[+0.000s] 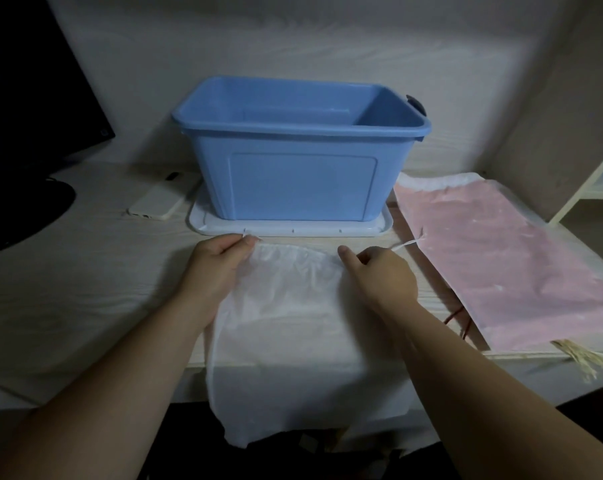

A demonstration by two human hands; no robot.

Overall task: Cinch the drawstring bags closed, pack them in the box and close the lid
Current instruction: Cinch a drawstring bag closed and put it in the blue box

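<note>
The left hand (220, 266) pinches the white drawstring bag (282, 313) at its top corner, the right hand (379, 273) pinches its cord (405, 244); the bag overhangs the table (85, 278) at the front edge.

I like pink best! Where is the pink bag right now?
In the head view, the pink bag lies flat on the right side of the table, just right of the blue box and the right hand.

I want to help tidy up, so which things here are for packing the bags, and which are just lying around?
For the job:
white bag, pinched by the left hand
drawstring, held by the right hand
pink bag
blue box
white lid under the box

Just lying about:
phone
dark monitor
shelf
</note>
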